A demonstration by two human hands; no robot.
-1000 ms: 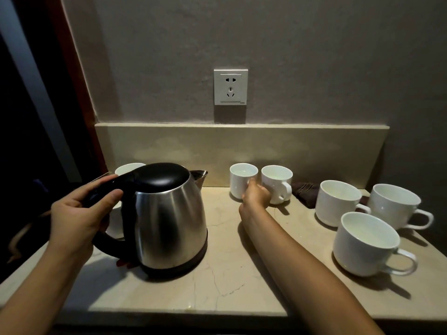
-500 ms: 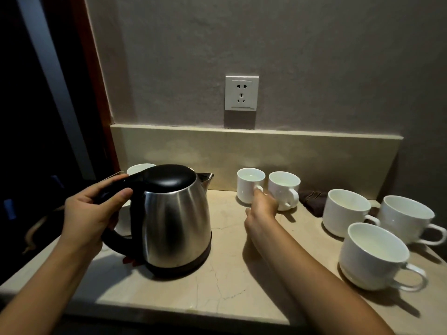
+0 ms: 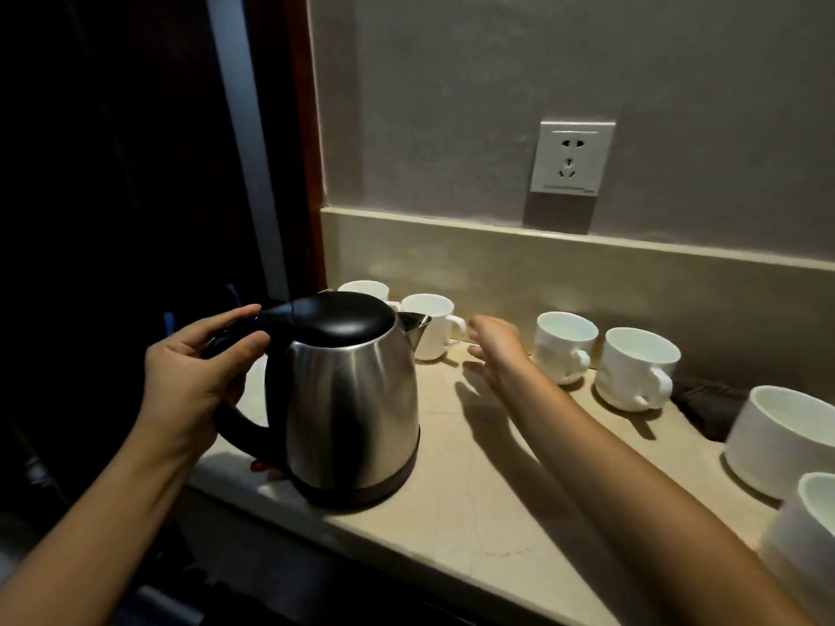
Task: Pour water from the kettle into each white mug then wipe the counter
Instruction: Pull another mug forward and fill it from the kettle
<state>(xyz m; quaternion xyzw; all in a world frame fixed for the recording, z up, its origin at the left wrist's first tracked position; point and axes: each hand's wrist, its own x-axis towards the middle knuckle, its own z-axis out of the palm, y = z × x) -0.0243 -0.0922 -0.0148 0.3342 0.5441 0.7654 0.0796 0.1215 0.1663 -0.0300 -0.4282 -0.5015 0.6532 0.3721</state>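
Observation:
A steel kettle (image 3: 352, 408) with a black lid stands on the beige counter (image 3: 474, 481). My left hand (image 3: 194, 377) grips its black handle. Behind its spout stand two white mugs, one at the back left (image 3: 363, 289) and one beside it (image 3: 429, 325). My right hand (image 3: 494, 350) hovers open over the counter, between that mug and two small white mugs, the nearer (image 3: 562, 345) and the farther right (image 3: 635, 368). Two large white mugs sit at the right edge, one behind (image 3: 781, 440) and one in front (image 3: 809, 539). A dark cloth (image 3: 705, 406) lies by the backsplash.
A white wall socket (image 3: 571, 158) sits above the beige backsplash (image 3: 587, 273). A dark doorway with a red-brown frame (image 3: 307, 151) borders the counter on the left. The counter's front edge runs diagonally below the kettle.
My right hand let go of the small mug and moved left, fingers now spread. The view swung left, revealing a second mug behind the kettle. The kettle stays on the counter.

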